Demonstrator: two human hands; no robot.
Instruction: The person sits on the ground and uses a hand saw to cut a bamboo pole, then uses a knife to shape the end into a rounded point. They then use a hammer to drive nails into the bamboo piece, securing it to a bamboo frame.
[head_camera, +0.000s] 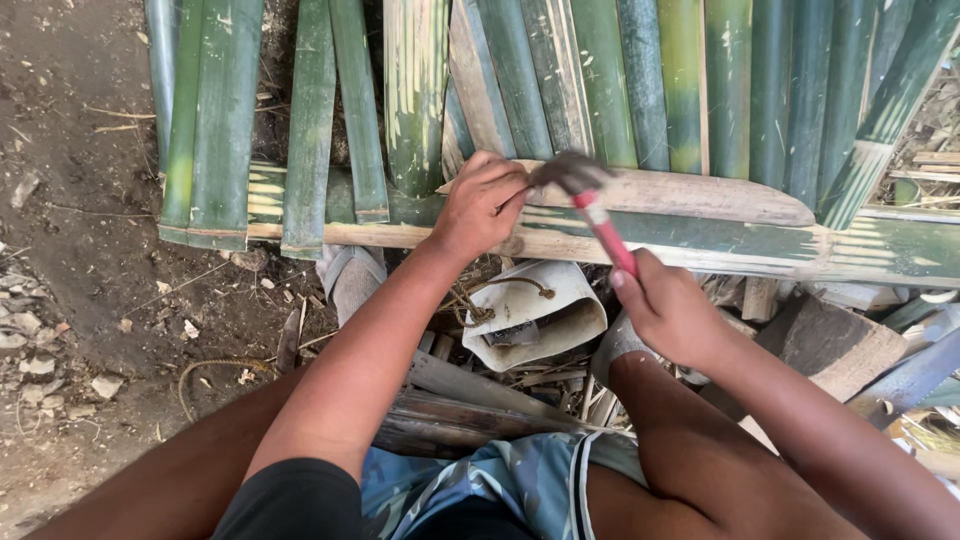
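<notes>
Hammer (590, 200) in right hand (670, 310)

Two bare hands at work: the left hand (482, 205) at the centre, the right hand (668, 310) toward four o'clock; one hammer (590, 200) with a pink handle, just past the centre; one white cut container (530, 315) at six o'clock; two feet in grey socks (352, 278); roughly seventeen green split bamboo slats (310, 120) ranged from ten to two o'clock; one crosswise bamboo strip (700, 245) beneath them.

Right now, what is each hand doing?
Left hand: fingers pinched shut on the bamboo slat; contents unclear.
Right hand: closed around the hammer.
</notes>
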